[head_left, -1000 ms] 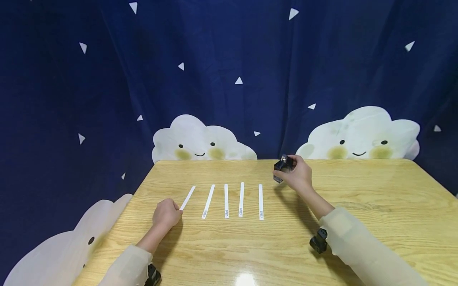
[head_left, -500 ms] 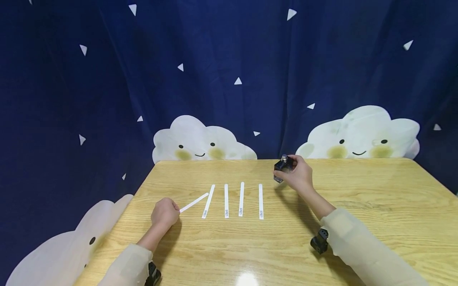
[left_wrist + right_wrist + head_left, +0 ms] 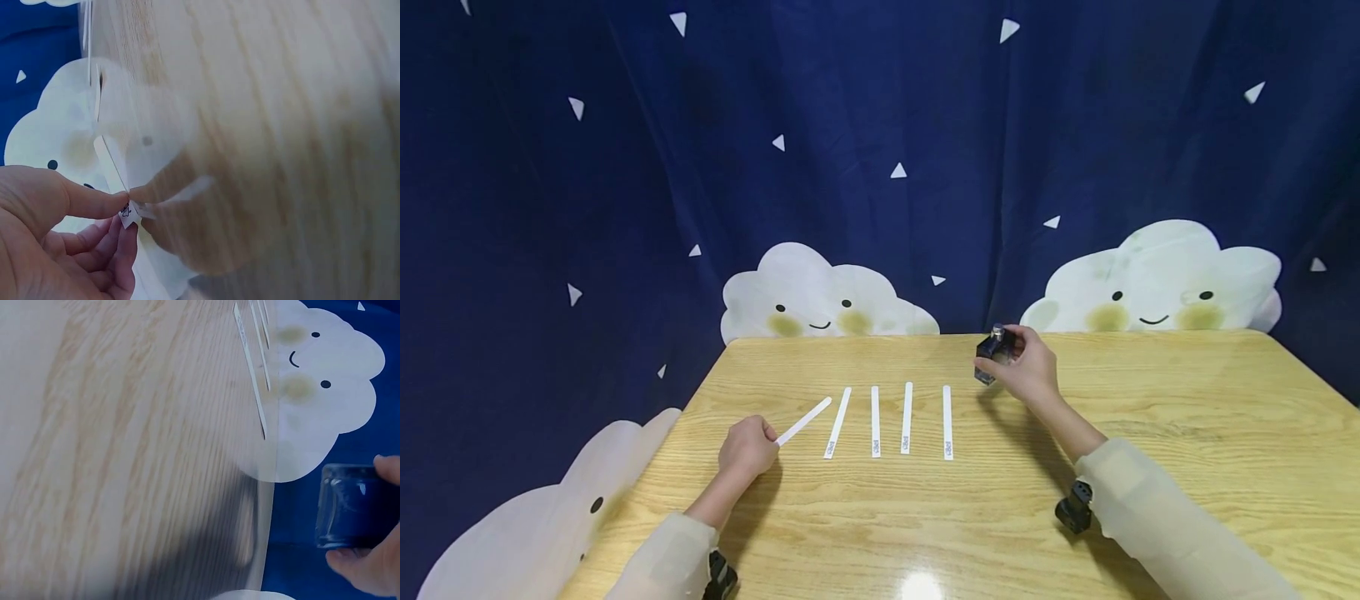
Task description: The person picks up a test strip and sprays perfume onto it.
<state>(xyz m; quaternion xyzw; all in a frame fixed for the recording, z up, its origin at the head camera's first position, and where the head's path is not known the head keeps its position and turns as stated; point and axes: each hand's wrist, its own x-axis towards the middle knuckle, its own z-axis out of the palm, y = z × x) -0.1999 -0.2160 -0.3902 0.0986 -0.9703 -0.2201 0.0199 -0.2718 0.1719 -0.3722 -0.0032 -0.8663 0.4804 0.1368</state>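
My left hand pinches the near end of a white paper test strip between thumb and fingers; its far end slants to the right. The left wrist view shows the thumb and fingertips closed on the printed end of that strip. My right hand grips a dark glass perfume bottle with a silvery neck, held tilted over the far part of the table. Its clear thick base shows between thumb and finger in the right wrist view.
Several more white strips lie in a row on the wooden table, between the two hands. Behind the table's far edge hangs a dark blue curtain with white clouds. Black wrist cameras sit under both sleeves.
The strip in my left hand has swung rightward toward the row, then slightly back to the left. My right hand with the perfume bottle has stayed almost still.
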